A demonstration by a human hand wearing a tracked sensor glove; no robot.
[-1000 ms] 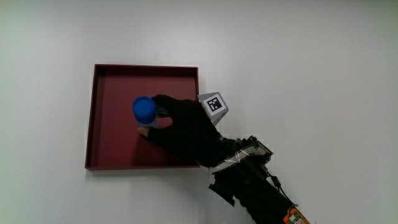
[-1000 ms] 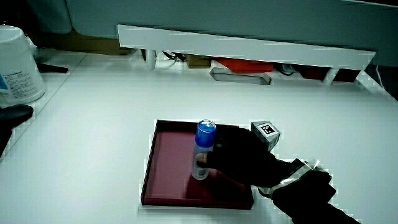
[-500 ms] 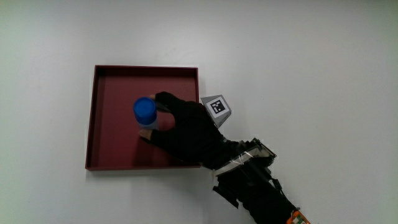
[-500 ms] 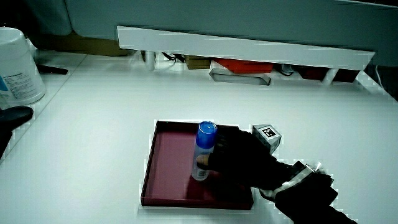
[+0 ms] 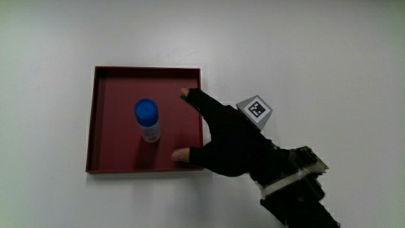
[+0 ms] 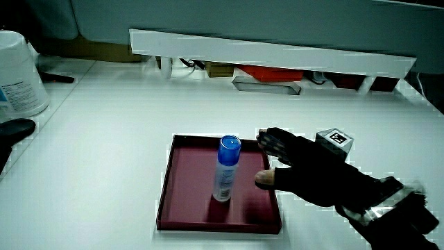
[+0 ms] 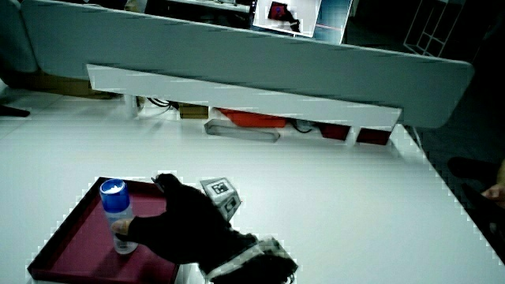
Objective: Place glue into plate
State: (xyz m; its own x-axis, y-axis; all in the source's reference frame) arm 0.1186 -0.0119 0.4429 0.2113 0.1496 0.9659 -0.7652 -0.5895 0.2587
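The glue stick (image 5: 147,120) has a blue cap and a pale body; it stands upright inside the dark red square plate (image 5: 112,90). It shows in both side views, glue stick (image 6: 225,169) and glue stick (image 7: 117,214), on the plate (image 6: 184,186) and plate (image 7: 71,246). The gloved hand (image 5: 223,136) hovers over the plate's edge beside the glue stick, clear of it, fingers spread and holding nothing. The same hand (image 6: 303,167) and hand (image 7: 181,223) carry the patterned cube (image 5: 256,108).
A white tub (image 6: 19,73) stands at the table's edge, with a dark object (image 6: 15,128) nearer to the person than it. A low white partition (image 6: 274,53) lines the table, with a flat grey item (image 6: 267,85) and red items under it.
The hand let go of the glue stick and drew away from it to the plate's edge, fingers opening. The glue stick stays upright in the plate.
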